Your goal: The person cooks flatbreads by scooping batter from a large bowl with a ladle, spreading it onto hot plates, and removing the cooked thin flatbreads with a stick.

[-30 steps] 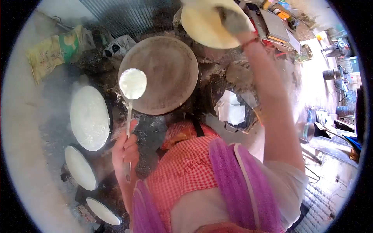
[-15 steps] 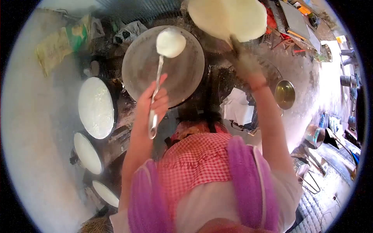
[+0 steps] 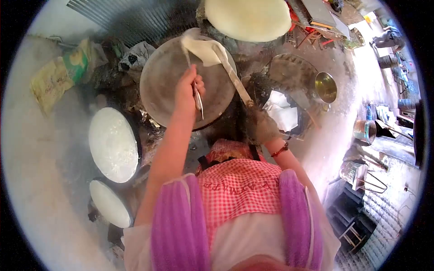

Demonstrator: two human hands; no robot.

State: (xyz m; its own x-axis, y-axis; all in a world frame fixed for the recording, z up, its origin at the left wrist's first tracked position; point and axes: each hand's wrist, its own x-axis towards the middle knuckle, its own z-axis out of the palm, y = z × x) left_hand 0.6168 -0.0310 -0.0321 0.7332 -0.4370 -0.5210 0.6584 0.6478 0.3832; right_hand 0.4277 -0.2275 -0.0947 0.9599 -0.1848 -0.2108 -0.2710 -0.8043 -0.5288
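Observation:
My left hand [image 3: 188,92] is closed around the handle of a metal ladle [image 3: 199,101]. The ladle's bowl is blurred and tipped over the far part of a round griddle [image 3: 165,88]. Pale batter [image 3: 203,52] lies below it on the griddle. My right hand [image 3: 263,128], in a dark, worn glove, grips a long flat wooden spreader [image 3: 236,82]. The spreader's far end meets the batter. Beyond the griddle to the right is a wide pale round of batter [image 3: 248,20].
Two white batter-covered rounds [image 3: 114,145] [image 3: 110,204] stand at left. White papers [image 3: 281,113] and a brass-coloured bowl [image 3: 326,88] are at right. A yellow-green sack [image 3: 56,83] hangs by the left wall, near a grey plastic bag [image 3: 137,56].
The ladle, full and level before, has tipped and batter is now on the griddle. My right hand has come back from the far round toward the griddle, bringing the spreader to the batter.

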